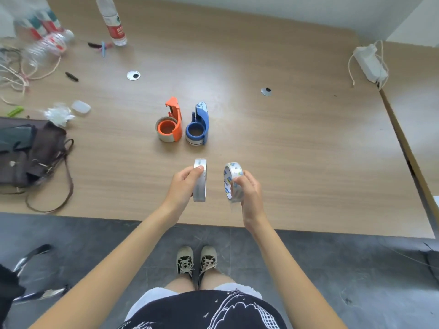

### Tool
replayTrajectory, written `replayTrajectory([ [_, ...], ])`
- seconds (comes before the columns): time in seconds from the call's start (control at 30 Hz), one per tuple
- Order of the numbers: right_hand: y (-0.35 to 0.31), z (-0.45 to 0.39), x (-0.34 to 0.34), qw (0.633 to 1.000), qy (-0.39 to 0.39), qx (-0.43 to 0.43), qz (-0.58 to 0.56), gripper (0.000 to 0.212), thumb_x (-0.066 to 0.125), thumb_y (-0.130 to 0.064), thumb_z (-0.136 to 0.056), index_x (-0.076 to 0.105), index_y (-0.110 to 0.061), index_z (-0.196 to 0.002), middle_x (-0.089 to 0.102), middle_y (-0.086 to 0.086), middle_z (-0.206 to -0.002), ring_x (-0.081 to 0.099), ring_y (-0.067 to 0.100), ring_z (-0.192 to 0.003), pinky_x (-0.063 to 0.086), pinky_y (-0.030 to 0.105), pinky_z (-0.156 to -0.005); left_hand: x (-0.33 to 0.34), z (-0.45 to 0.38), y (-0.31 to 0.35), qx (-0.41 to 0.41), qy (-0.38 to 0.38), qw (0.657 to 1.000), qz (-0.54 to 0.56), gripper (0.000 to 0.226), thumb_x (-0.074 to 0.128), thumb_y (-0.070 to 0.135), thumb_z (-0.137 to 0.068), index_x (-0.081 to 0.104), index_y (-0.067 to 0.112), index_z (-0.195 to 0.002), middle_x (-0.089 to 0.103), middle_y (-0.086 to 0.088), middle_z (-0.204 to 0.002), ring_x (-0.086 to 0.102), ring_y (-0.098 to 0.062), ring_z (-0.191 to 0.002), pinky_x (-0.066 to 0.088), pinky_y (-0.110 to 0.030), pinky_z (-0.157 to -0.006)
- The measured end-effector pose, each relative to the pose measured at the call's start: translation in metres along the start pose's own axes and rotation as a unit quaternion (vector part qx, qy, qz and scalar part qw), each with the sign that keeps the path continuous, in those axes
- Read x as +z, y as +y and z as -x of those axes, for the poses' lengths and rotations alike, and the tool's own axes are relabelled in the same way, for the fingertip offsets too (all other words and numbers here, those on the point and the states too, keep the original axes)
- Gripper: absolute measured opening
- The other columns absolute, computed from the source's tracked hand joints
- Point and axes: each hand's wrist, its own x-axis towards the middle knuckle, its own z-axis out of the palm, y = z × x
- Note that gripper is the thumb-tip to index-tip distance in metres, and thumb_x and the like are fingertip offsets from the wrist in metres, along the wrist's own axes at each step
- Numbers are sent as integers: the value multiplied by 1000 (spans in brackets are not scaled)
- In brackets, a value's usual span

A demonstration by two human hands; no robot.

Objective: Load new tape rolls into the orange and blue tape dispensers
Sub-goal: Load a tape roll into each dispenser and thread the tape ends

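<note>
An orange tape dispenser (171,121) and a blue tape dispenser (199,124) lie side by side in the middle of the wooden table (297,143), each with a nearly spent roll on its hub. In front of them, above the table's near part, my left hand (184,185) grips a clear tape roll (200,180) held on edge. My right hand (248,193) grips a second clear tape roll (231,180) with a blue-and-white label inside its core. The two rolls are a short gap apart.
A brown bag (33,153) with straps lies at the left edge. Water bottles (114,22), cords and small bits crowd the far left. A white power adapter (370,64) sits far right. Two cable grommets (133,75) are set in the tabletop.
</note>
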Motion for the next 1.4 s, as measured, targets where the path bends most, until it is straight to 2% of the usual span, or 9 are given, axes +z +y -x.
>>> replayTrajectory([
  [0.13, -3, -12, 18, 999, -29, 6, 14, 33, 52, -26, -69, 47, 6, -77, 42, 9, -79, 34, 24, -74, 27, 31, -58, -17, -1, 6, -4, 34, 999, 12, 34, 53, 45, -77, 54, 12, -84, 50, -12, -79, 45, -24, -77, 33, -37, -73],
  [0.43, -6, -40, 83, 998, -51, 8, 20, 44, 54, -36, -61, 48, 5, -76, 41, 9, -78, 34, 24, -74, 26, 31, -57, -79, -35, 17, -2, 55, 998, 3, 27, 51, 40, -86, 56, 15, -77, 53, -8, -77, 49, -22, -78, 37, -38, -75],
  [0.67, 3, -72, 148, 999, -21, 7, 47, 16, 48, -20, -75, 40, -8, -69, 34, 8, -75, 27, 23, -72, 23, 32, -58, -148, -83, 26, -11, 25, 999, -45, 26, 52, 33, -87, 43, 16, -69, 37, -8, -73, 35, -20, -73, 26, -32, -65],
  [0.77, 8, -84, 169, 995, -8, -12, 98, 12, 47, -16, -75, 41, -8, -69, 32, 8, -70, 28, 19, -67, 24, 27, -56, -172, -99, 26, 23, -20, 989, -144, 21, 48, 30, -78, 41, 13, -68, 35, -2, -66, 31, -12, -61, 24, -25, -54],
  [0.87, 18, -94, 180, 983, 1, -42, 178, 19, 49, -15, -77, 38, -3, -67, 34, 4, -63, 29, 13, -60, 26, 25, -53, -189, -116, 14, 78, -46, 939, -331, 26, 51, 20, -85, 33, 13, -68, 34, 1, -62, 30, -15, -56, 25, -28, -51],
  [0.93, 29, -101, 181, 960, 8, -63, 271, 24, 53, -13, -80, 36, -12, -63, 34, -3, -60, 29, 12, -57, 27, 27, -54, -195, -126, 2, 126, -69, 895, -421, 29, 50, 22, -88, 29, 14, -69, 35, 1, -64, 34, -18, -58, 31, -35, -54],
  [1.13, 61, -123, 173, 864, -14, -88, 495, 21, 53, -17, -87, 37, -13, -75, 43, 0, -73, 39, 19, -69, 36, 35, -70, -191, -149, -29, 192, -91, 789, -577, 22, 49, 26, -94, 49, 4, -92, 53, -10, -89, 53, -33, -83, 29, -34, -60],
  [1.23, 78, -130, 168, 822, -36, -81, 563, 13, 52, -18, -89, 44, -10, -83, 52, 8, -80, 48, 26, -75, 36, 34, -66, -190, -158, -42, 186, -90, 767, -607, 22, 55, 24, -92, 53, 2, -96, 58, -15, -97, 57, -34, -90, 33, -36, -60],
  [1.4, 97, -146, 164, 740, -68, -93, 662, 12, 59, -14, -84, 55, -3, -87, 61, 15, -85, 58, 35, -80, 44, 42, -66, -183, -173, -54, 240, -115, 717, -645, 39, 90, 12, -50, 54, 7, -64, 56, -9, -60, 59, -28, -50, 35, -23, -37],
])
